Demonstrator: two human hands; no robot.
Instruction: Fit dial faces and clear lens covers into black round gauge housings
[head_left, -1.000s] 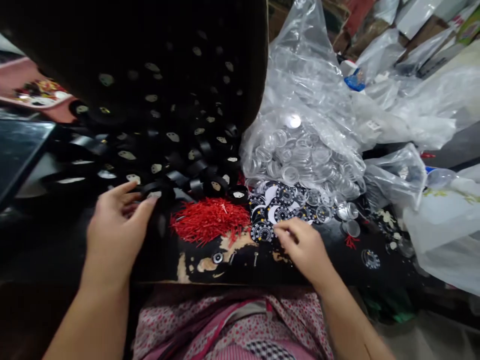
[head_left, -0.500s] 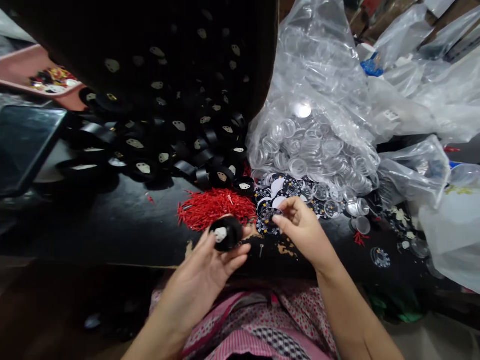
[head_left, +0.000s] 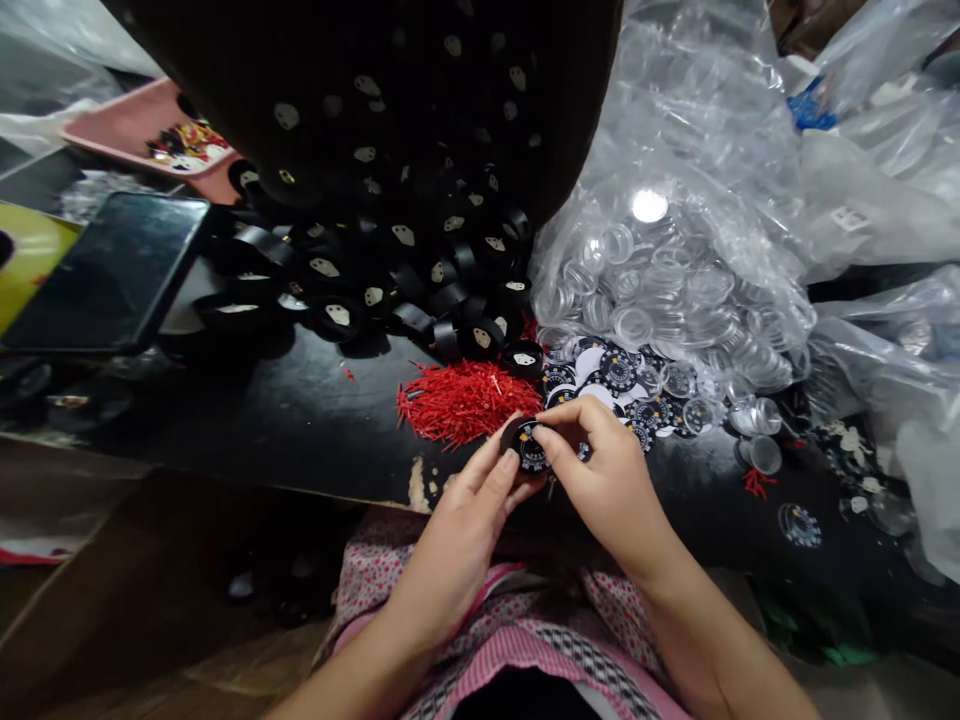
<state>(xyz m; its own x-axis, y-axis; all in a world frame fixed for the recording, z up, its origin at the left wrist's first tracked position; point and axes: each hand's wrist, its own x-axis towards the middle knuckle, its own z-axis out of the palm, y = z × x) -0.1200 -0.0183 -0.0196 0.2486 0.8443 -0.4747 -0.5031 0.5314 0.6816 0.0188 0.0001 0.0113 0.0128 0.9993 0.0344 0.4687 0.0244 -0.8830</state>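
Observation:
My left hand holds a small round black case just above the near edge of the black table. My right hand presses a black printed dial disc onto that case with thumb and fingers. Both hands meet over my lap, right in front of a heap of thin red pointers. More loose dial discs lie just beyond my right hand.
A big pile of black round cases spills from a dark sack at the back. A clear bag of transparent round covers lies to the right. A dark phone rests at the left, with more plastic bags far right.
My left hand took a black case from the pile and brought it toward me. My right hand picked up a dial disc and carried it to the case. The view drifted left and down.

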